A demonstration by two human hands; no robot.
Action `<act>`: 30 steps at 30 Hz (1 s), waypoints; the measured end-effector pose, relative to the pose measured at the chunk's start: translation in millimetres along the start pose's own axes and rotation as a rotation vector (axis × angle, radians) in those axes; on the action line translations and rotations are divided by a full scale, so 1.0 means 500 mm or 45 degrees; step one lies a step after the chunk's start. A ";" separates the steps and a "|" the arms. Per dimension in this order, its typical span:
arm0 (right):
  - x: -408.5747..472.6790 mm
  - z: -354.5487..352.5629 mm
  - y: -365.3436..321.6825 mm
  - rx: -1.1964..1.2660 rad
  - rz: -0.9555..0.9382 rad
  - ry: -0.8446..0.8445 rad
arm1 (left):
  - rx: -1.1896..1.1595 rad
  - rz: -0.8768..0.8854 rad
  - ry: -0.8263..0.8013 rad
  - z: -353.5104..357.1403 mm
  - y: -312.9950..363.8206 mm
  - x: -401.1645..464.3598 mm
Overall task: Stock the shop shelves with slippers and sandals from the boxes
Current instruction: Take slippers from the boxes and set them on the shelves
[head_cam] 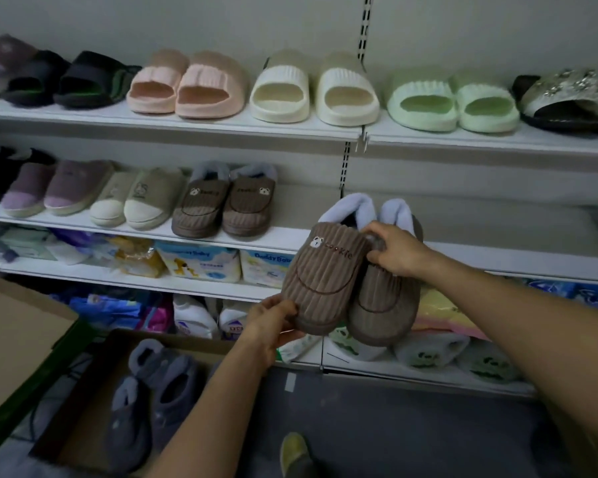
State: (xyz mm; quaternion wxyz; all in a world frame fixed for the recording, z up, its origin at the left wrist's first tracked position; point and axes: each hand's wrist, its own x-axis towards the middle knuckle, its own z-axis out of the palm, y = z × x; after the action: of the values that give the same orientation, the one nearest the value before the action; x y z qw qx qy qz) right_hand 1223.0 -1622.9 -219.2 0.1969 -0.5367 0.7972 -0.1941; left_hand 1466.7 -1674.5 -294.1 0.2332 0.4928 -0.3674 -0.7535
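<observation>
I hold a pair of brown corduroy slippers (328,274) with pale blue fleece lining in front of the middle shelf (290,236). My left hand (273,322) grips the toe of the left slipper. My right hand (394,250) pinches the pair together near the heel openings. A matching brown pair (223,201) stands on the middle shelf just to the left. An open cardboard box (94,408) on the floor holds several grey fleece-lined slippers (152,391).
The top shelf (221,124) carries black, pink, cream and green slides and a jewelled sandal. Purple and beige slippers fill the middle shelf's left part; its right part is bare. Lower shelves hold packaged goods. Another cardboard box (18,326) stands at left.
</observation>
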 end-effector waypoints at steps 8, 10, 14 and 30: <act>0.161 -0.040 0.058 0.039 0.167 0.167 | -0.058 -0.027 0.120 0.054 0.081 0.172; 0.202 -0.053 0.062 0.011 0.191 0.146 | -0.088 -0.034 0.143 0.067 0.101 0.212; 0.277 -0.059 0.071 -0.037 0.174 0.161 | -0.099 -0.087 0.176 0.085 0.124 0.281; 0.457 -0.016 0.075 -0.220 0.047 0.137 | 0.084 -0.137 0.136 0.084 0.120 0.385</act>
State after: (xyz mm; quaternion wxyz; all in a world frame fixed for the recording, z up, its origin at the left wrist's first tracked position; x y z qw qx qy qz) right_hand 1110.6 -1822.2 -256.2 0.1102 -0.5257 0.8302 -0.1495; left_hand 1349.5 -1835.5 -346.8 0.1952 0.5587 -0.3521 -0.7251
